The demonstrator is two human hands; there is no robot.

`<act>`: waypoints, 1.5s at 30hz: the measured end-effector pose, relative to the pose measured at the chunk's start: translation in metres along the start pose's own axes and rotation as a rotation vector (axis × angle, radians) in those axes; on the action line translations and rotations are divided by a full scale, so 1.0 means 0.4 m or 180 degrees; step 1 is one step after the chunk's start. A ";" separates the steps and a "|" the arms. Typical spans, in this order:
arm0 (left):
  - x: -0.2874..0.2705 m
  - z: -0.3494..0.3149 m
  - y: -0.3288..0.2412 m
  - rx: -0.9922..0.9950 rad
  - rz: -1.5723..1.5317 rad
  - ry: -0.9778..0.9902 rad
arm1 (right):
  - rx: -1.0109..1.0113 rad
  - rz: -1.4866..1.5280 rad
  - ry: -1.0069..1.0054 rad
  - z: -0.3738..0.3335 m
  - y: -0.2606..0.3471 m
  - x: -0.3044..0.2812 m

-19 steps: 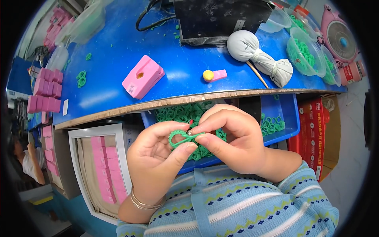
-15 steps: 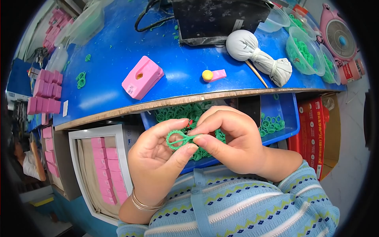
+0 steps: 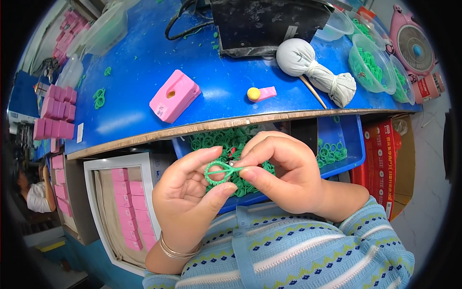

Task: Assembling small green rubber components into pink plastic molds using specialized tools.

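Note:
My right hand pinches the short stem of a green wax ring between thumb and forefinger. The ring has a toothed outer edge, and thin struts fork from the stem across its inside. Beside the ring, my left hand is open, thumb and forefinger apart, with the ring in the gap between them. Whether its curled fingers touch the ring's back I cannot tell. Below both hands is a blue tray full of similar green rings. A small red-handled tool lies partly hidden behind my fingers.
On the blue table are a pink mould block, a small pink piece with a yellow knob, a cloth-wrapped bundle and a black machine. Tubs of green rings stand right. Pink blocks fill a box at left.
The fingers of my left hand have spread away from the ring, and its thumb has dropped lower. The right hand keeps its pinch on the stem, with the ring slightly turned.

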State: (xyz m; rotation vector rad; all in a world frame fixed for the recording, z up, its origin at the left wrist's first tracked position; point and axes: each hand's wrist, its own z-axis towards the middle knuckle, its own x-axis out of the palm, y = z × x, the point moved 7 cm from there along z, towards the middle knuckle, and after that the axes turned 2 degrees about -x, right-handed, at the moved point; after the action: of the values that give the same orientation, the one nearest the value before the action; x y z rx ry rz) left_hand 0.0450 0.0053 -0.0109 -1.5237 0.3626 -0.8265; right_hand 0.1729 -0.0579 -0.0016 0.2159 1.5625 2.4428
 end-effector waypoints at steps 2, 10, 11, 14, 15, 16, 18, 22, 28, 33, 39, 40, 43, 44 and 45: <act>-0.003 -0.001 -0.001 -0.0011 0.0013 -0.0022 | -0.0015 0.0017 0.0004 -0.001 0.002 0.000; -0.009 -0.003 -0.002 -0.0101 0.0182 -0.0125 | -0.0027 -0.0032 0.0090 -0.001 0.005 0.003; -0.008 -0.004 -0.002 -0.0100 0.0181 -0.0122 | -0.0028 -0.0035 0.0088 -0.003 0.003 0.006; -0.005 -0.004 -0.002 -0.0019 0.0139 -0.0106 | 0.0147 0.0360 -0.0110 -0.007 -0.013 0.012; -0.001 -0.003 -0.001 -0.0004 0.0181 -0.0084 | 0.0046 0.0508 -0.0181 -0.004 -0.009 0.014; 0.002 -0.002 -0.001 0.0012 0.0223 -0.0064 | -0.0055 0.0656 -0.0248 -0.002 -0.006 0.013; 0.006 0.002 -0.014 0.0182 0.0473 -0.0088 | -0.0292 0.0236 -0.0185 -0.002 0.000 0.008; 0.003 -0.002 -0.062 0.0655 0.1968 0.0014 | -0.0865 -0.0850 0.0144 -0.007 0.041 0.014; 0.037 -0.010 -0.115 0.1435 0.3256 -0.0091 | -0.1506 -0.1453 0.0083 -0.021 0.062 0.031; 0.039 -0.016 -0.115 0.1520 0.3359 -0.0091 | -0.1762 -0.1649 0.0075 -0.031 0.070 0.037; 0.040 -0.025 -0.114 0.1557 0.3269 -0.0165 | -0.1794 -0.1575 -0.0085 -0.036 0.075 0.037; 0.037 -0.025 -0.112 0.1521 0.3215 -0.0187 | -0.1766 -0.1546 -0.0101 -0.034 0.076 0.036; 0.032 -0.025 -0.107 0.1402 0.3086 -0.0249 | -0.1726 -0.1499 -0.0143 -0.032 0.077 0.034; 0.034 -0.025 -0.108 0.1402 0.3088 -0.0248 | -0.1714 -0.1477 -0.0167 -0.031 0.077 0.033; 0.034 -0.025 -0.110 0.1388 0.3012 -0.0262 | -0.1715 -0.1476 -0.0168 -0.031 0.077 0.032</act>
State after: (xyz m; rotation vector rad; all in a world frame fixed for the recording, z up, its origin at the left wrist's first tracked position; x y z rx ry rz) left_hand 0.0366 -0.0045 0.0342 -0.8153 0.7107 -0.0713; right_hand 0.1539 -0.0774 0.0211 -0.1598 0.7679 2.3369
